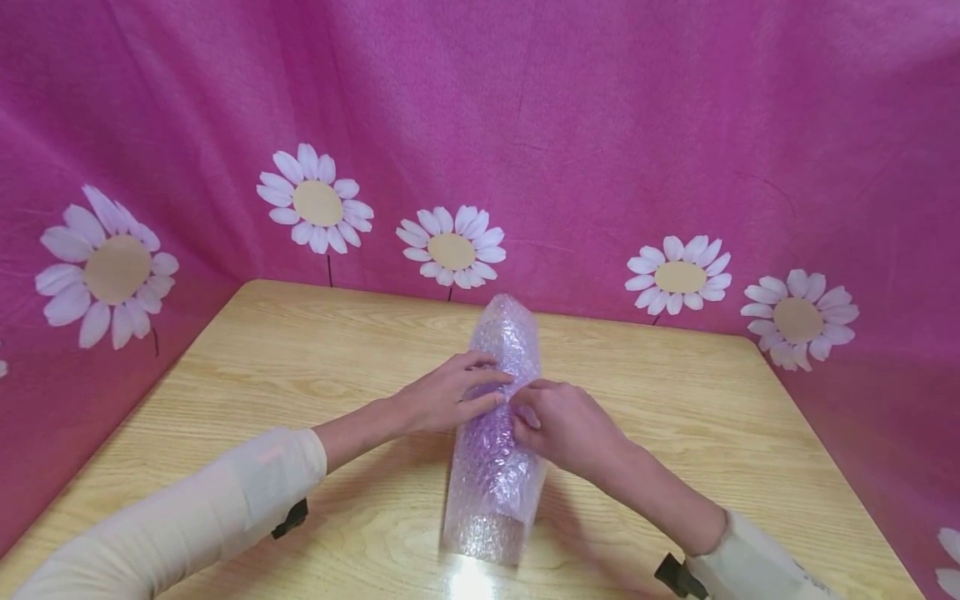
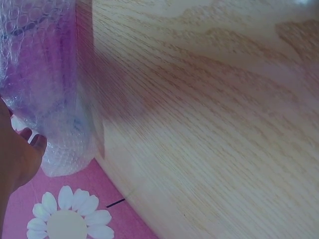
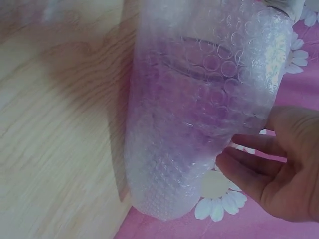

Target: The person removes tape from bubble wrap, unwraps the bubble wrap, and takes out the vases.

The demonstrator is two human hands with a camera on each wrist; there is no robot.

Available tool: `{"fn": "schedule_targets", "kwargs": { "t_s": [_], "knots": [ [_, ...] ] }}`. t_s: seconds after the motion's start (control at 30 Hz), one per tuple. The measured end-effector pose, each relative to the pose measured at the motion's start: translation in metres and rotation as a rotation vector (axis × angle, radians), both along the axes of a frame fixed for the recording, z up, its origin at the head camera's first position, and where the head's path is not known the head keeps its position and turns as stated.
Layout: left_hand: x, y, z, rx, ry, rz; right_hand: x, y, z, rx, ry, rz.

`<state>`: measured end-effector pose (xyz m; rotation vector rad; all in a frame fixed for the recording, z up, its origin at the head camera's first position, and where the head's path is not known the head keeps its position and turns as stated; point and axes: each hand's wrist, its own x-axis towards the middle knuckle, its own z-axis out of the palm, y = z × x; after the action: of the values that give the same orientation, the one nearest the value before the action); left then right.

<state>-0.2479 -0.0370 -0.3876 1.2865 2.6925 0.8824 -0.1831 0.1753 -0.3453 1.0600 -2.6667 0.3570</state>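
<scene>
A long roll of clear bubble wrap (image 1: 498, 475) lies on the table, running away from me, with something purple showing through it. The kind of the purple thing is blurred by the wrap. My left hand (image 1: 453, 392) rests on the wrap's upper left side, fingers mostly straight. From the right, my right hand (image 1: 566, 425) has its fingers curled at the top of the roll, pinching the wrap close to the left fingertips. In the right wrist view, a dark curved line shows through the bubble wrap (image 3: 199, 99), and the right fingers (image 3: 244, 172) bend at its side.
The wooden table (image 1: 337, 333) has a pale grain and a rounded far corner. Behind and beside it hangs a pink cloth (image 1: 570, 125) printed with white daisies. The far end of the roll reaches near the table's back edge.
</scene>
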Motion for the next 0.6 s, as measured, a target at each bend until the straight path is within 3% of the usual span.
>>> {"fn": "schedule_targets", "kwargs": {
  "t_s": [0.17,0.6],
  "knots": [
    [0.000,0.001,0.001,-0.016,-0.021,0.013,-0.001,0.001,0.003,0.050,0.057,0.066],
    [-0.001,0.003,-0.001,0.009,0.002,0.009,-0.002,-0.008,0.018,0.288,0.088,0.057]
  ]
}}
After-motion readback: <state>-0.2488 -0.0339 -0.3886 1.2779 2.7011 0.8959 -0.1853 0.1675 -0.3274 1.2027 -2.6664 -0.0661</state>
